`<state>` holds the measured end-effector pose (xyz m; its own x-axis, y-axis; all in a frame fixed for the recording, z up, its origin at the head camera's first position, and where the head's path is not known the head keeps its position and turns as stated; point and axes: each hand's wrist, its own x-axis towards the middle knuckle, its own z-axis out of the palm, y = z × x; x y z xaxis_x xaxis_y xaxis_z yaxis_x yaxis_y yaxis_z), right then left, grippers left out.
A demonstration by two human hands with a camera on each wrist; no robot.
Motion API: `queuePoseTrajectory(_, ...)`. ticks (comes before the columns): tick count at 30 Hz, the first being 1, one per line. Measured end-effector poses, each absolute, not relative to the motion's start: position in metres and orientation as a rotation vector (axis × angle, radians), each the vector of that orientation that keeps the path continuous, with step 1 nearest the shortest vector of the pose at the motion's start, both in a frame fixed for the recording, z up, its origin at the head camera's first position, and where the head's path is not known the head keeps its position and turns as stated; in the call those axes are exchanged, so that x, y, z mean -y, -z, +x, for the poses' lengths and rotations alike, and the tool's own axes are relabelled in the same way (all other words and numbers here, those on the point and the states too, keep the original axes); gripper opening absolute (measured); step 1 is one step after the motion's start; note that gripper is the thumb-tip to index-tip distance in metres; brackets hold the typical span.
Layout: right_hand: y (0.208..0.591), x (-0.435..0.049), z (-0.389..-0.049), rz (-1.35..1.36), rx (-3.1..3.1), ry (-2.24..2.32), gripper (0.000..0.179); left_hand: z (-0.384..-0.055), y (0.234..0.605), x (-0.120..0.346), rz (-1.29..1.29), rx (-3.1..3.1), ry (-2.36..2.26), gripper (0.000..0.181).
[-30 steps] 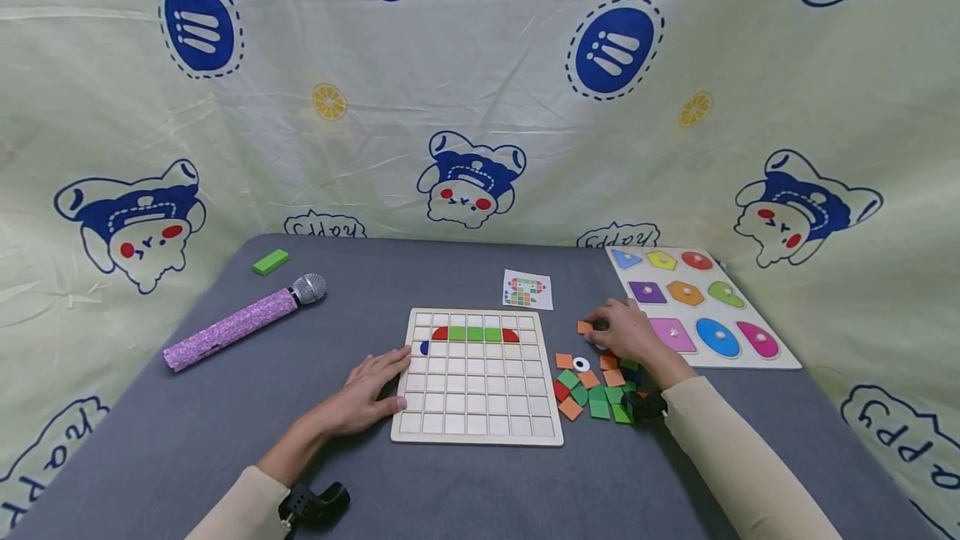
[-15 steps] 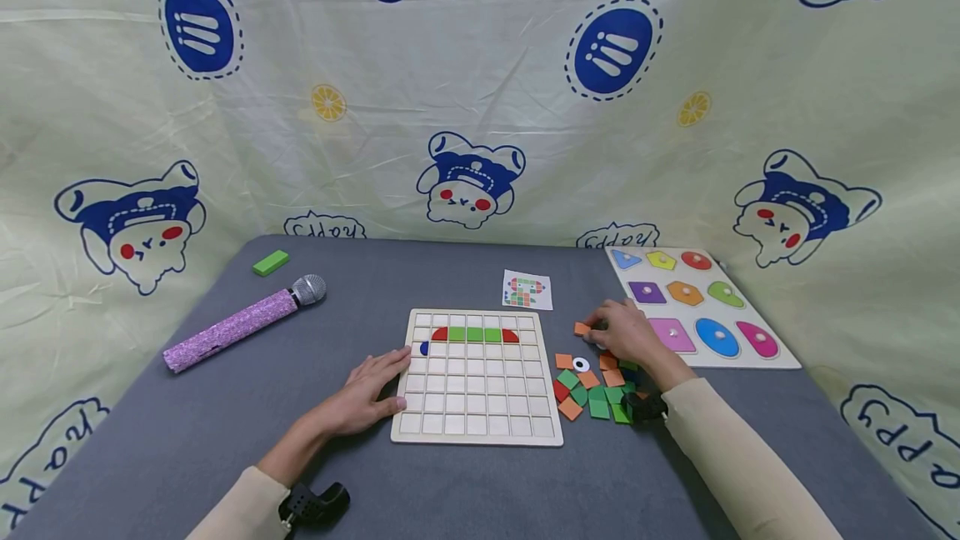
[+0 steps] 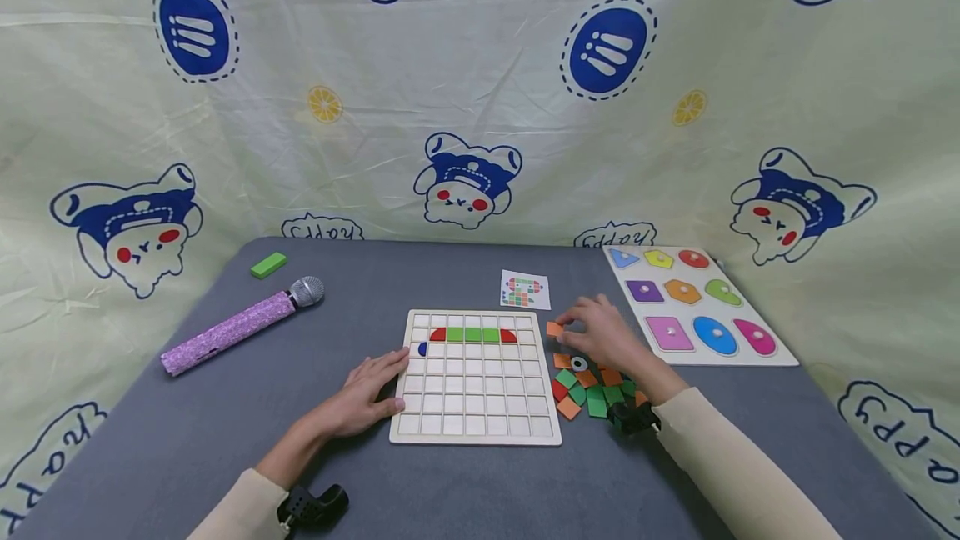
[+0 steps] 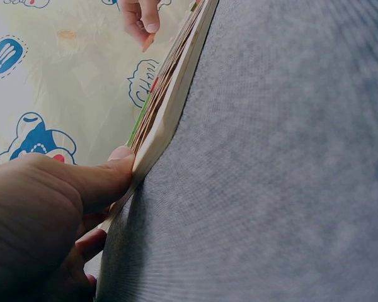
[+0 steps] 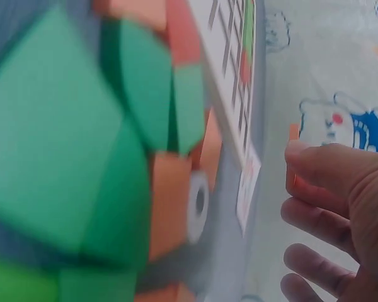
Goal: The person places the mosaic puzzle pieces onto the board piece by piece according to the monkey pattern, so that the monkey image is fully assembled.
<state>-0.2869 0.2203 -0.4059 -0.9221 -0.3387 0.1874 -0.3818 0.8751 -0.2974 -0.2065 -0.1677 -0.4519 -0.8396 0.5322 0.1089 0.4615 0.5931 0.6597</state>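
My left hand [image 3: 365, 394] rests along the left edge of a white gridded board [image 3: 476, 444], its thumb and fingers touching the rim. In the left wrist view the thumb [image 4: 110, 176] lies against the board's pale edge [image 4: 160, 129]. A row of red and green pieces [image 3: 474, 335] sits near the board's top, with a blue piece [image 3: 423, 349] below its left end. Between thumb and index finger my right hand [image 3: 603, 336] pinches an orange square tile [image 3: 554, 329], held right of the board. In the right wrist view that tile [image 5: 293, 132] appears edge-on.
Loose green, orange and red tiles [image 3: 596, 401] lie right of the board, with a white ring-shaped piece [image 3: 579, 363]. Behind stands a pattern card [image 3: 525, 290]. A shape puzzle [image 3: 693, 307] is at the right; a microphone [image 3: 232, 330] and green block [image 3: 268, 265] at the left.
The right hand has moved left towards the board, carrying the orange tile. My left hand stays on the board's edge.
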Motion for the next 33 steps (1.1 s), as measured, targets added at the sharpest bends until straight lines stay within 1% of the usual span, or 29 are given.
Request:
queuePoseTrajectory(12,0.403,-0.175,-0.273,0.771,2.843,-0.500,0.018,-0.205,0.450,0.167,0.852,-2.721,-1.082,0.062)
queuePoseTrajectory(23,0.408,-0.114,-0.275,0.988,2.772,-0.454,0.016,-0.204,0.451,0.166,0.874,-2.740,-1.090,0.062)
queuePoseTrajectory(33,0.411,-0.074,-0.283,0.966,2.893,-0.373,0.018,-0.205,0.451,0.166,0.862,-2.727,-1.099,0.062)
